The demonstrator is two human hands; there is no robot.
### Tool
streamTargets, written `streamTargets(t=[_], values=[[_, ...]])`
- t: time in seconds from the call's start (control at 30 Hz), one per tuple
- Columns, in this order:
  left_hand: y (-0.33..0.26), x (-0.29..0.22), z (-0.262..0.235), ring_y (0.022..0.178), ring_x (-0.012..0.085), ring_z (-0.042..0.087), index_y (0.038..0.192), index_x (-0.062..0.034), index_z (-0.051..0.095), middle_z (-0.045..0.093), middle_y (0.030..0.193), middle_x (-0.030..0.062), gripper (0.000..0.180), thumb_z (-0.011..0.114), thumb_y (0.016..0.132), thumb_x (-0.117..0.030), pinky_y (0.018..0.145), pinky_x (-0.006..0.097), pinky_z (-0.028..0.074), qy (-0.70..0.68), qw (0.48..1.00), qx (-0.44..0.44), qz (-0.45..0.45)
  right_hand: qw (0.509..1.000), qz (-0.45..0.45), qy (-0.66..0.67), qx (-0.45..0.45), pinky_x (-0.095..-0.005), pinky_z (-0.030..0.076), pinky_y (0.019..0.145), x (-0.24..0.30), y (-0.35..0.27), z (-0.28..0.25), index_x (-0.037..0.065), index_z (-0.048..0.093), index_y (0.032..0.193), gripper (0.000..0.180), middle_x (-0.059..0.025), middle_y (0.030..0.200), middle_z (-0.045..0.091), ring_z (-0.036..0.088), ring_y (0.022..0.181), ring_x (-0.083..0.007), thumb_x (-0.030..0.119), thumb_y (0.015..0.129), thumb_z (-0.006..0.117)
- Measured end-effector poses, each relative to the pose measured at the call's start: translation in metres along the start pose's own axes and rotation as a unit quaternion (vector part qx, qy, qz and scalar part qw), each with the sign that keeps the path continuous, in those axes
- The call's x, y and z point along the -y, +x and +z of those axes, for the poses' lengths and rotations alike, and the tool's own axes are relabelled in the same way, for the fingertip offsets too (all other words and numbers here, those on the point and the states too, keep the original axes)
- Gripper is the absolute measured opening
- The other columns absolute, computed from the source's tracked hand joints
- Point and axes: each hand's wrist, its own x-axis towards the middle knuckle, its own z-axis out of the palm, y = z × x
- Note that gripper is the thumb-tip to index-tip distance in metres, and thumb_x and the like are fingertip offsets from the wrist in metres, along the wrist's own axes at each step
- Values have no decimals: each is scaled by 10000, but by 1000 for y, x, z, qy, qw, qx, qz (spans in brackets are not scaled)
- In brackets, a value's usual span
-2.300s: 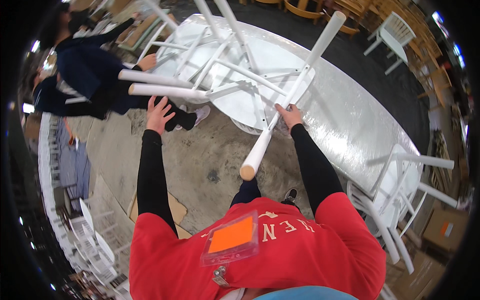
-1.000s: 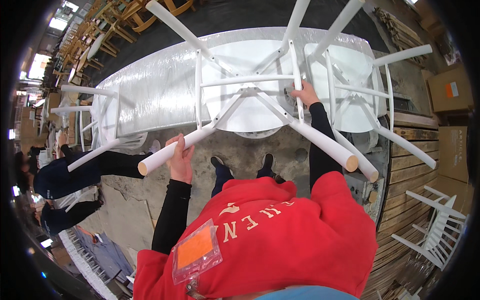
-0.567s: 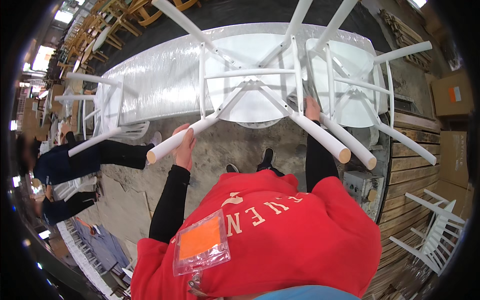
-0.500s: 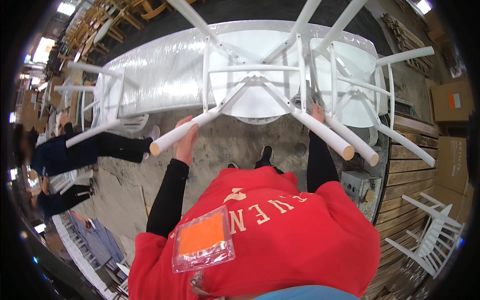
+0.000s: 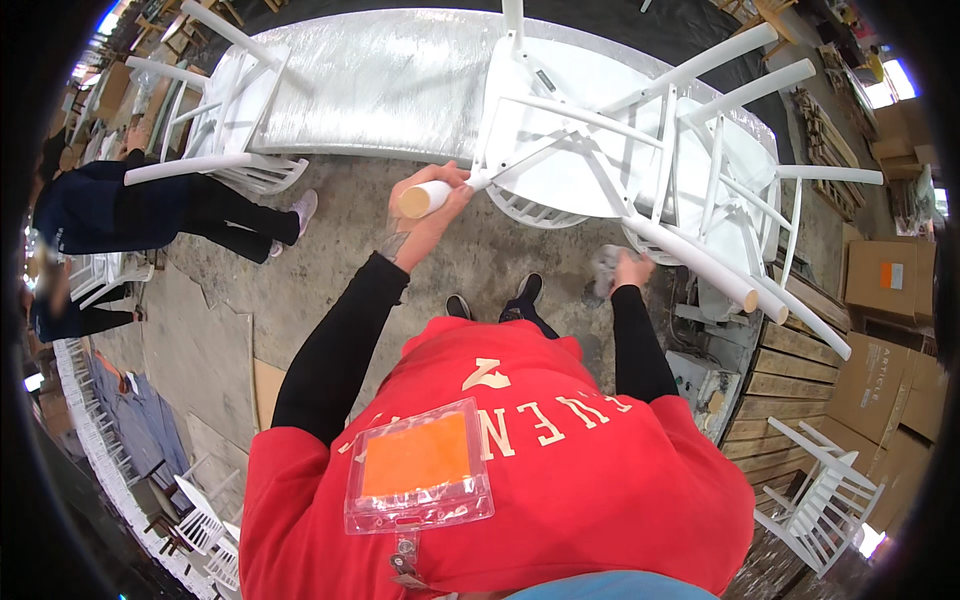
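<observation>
A white chair (image 5: 545, 185) rests upside down on a table (image 5: 385, 75) covered in clear wrap, its legs pointing up and outward. The fingers of my left hand (image 5: 428, 228) are wrapped round its near left leg, close to the bare wooden end. My right hand (image 5: 632, 270) is closed on a crumpled grey rag (image 5: 606, 266), below and apart from the near right leg. Close on the right, a second upturned white chair (image 5: 740, 160) stands on the same table, partly behind the first.
Another upturned white chair (image 5: 228, 90) is at the table's left end, with a person in dark clothes (image 5: 150, 205) beside it. A second person (image 5: 70, 305) is farther left. Cardboard boxes (image 5: 890, 285), a slatted wooden platform (image 5: 790, 370) and a white chair (image 5: 822, 495) lie to the right.
The middle chair has turned and shifted right against its neighbour. My left hand still grips its leg. My right hand has come down off the other leg, with the rag now in plain view.
</observation>
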Motion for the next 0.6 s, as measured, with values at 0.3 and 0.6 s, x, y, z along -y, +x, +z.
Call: streamTargets(t=[0.3,0.6], values=[[-6,-3,-2,1305,323,516,1145,-39,608,620,1227,154,334,751,877,-178,1038,409,424,86,996,-34,10,816,-506,-38,276,-385,514,879,145,-105,153,77,637,1230,406,-142,1133,599,628,1009,-286,199,853,726],[-29,5,-9,1444,349,341,1400,-14,464,400,1509,233,638,742,867,-227,1146,451,310,270,955,-116,46,748,-324,83,573,-345,500,781,171,-200,135,78,735,995,206,-115,978,532,598,871,-239,170,945,556]])
